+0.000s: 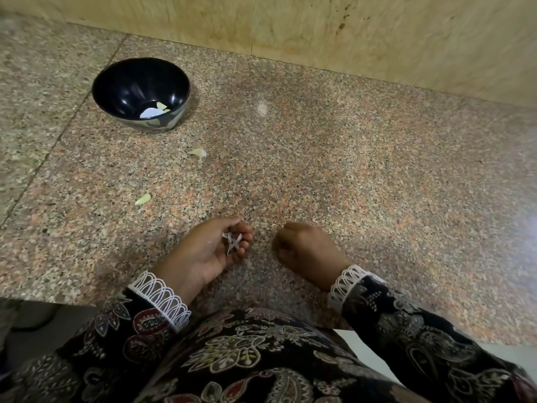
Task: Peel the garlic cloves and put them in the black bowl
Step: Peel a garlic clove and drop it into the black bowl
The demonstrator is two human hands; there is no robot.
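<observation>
The black bowl (116, 82) stands at the far left of the granite counter (319, 170) with a peeled garlic clove (161, 105) and a pale scrap inside. Two loose garlic cloves lie on the counter: one (198, 153) below the bowl, another (143, 199) nearer me. My left hand (207, 251) rests palm up near the front edge, fingers curled around white garlic skin pieces (232, 242). My right hand (305, 251) sits beside it, blurred, fingers curled into a loose fist; whether it holds anything is hidden.
A beige tiled wall (348, 30) borders the back of the counter. A seam (58, 135) runs diagonally through the counter at the left. My patterned dark sleeves with white lace cuffs (162, 298) overhang the counter's front edge.
</observation>
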